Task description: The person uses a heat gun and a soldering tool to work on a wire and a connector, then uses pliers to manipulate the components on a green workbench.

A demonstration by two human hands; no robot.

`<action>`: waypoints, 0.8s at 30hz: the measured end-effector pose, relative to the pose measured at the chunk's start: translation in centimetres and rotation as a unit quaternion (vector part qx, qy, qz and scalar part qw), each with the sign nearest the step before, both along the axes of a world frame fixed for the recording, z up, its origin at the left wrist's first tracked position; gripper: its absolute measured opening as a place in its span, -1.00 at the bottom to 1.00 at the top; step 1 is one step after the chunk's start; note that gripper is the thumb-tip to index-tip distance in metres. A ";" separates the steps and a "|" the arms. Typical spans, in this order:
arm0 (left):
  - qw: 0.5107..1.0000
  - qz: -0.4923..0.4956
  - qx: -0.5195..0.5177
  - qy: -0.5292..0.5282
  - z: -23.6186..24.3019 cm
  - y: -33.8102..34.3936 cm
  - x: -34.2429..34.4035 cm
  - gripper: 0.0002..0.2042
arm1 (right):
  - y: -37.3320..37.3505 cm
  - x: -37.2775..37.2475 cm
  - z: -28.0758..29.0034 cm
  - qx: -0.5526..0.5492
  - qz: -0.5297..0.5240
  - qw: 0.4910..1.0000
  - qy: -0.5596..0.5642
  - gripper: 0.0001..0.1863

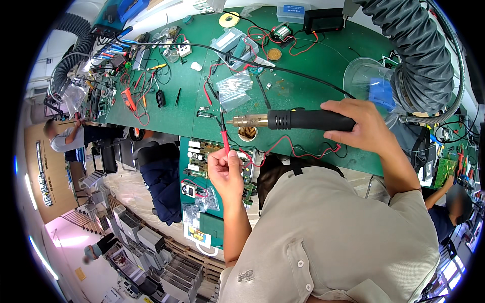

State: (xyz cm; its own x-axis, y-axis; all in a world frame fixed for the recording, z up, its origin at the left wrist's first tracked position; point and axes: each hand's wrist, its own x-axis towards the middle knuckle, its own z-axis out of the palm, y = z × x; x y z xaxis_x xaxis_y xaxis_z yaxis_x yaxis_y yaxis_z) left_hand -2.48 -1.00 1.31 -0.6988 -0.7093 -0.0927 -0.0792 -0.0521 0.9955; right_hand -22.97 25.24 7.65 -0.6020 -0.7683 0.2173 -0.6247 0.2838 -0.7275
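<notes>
My right hand (366,123) is wrapped round the black handle of a hot air gun (310,120), held level over the bench. Its brass nozzle points left, close to the red test lead probe (225,140) that my left hand (226,174) pinches upright between thumb and fingers. The probe's upper part is dark and thin. Whether the nozzle tip touches it, I cannot tell. Just below the nozzle stands a small round cup (247,133) with brownish bits inside. A red wire (275,150) curls across the bench edge near my left hand.
Beyond the nozzle lie a clear plastic bag (234,91) and an open plastic box (235,48) on the green bench (303,76). A black cable crosses behind the gun. At right hangs a ribbed grey hose (419,55); circuit boards (199,156) lie at lower left. Other people work nearby.
</notes>
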 end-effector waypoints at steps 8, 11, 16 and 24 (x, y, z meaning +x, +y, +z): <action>1.000 0.001 -0.005 0.000 0.2 0.2 -0.3 -0.85 | 0.0 0.1 0.0 0.005 0.014 1.000 0.004 -0.43; 1.000 0.003 -0.006 -0.005 0.3 0.2 -0.3 -0.86 | 0.0 0.1 0.0 0.011 0.018 1.000 0.003 -0.42; 1.000 0.003 -0.009 -0.007 0.4 0.3 -0.3 -0.88 | -0.1 0.2 -0.1 0.011 0.020 1.000 0.003 -0.42; 1.000 0.001 -0.011 -0.010 0.4 0.3 -0.3 -0.89 | -0.1 0.2 0.0 0.008 0.020 1.000 0.004 -0.42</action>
